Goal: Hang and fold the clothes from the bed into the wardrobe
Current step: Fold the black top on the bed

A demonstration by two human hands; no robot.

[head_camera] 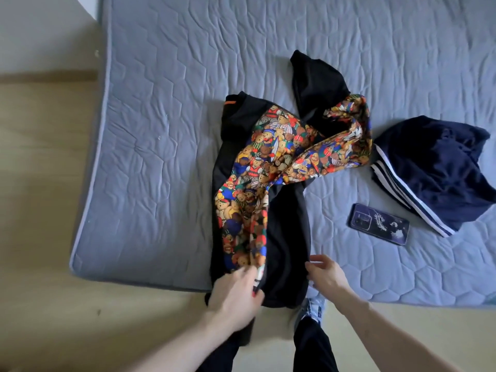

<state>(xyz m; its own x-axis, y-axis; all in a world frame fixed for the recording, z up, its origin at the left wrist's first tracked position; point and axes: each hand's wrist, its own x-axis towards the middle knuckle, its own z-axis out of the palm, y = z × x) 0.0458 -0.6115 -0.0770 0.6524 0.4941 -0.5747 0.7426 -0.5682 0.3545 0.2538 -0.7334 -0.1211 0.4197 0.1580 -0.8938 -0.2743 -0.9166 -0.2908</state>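
Grey mattress (161, 130), bear-print jacket's (257, 167) hem under both hands' fingers (248, 273).

A dark phone (379, 223) with a pale printed pattern on its case lies flat on the grey quilted mattress (166, 108), up and to the right of where the cloth is gripped. Below the grip, a light sneaker (312, 308) stands on the pale wooden floor (48, 304).

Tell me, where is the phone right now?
In the head view the phone lies on the mattress, right of the teddy-print garment and just below the navy striped garment.
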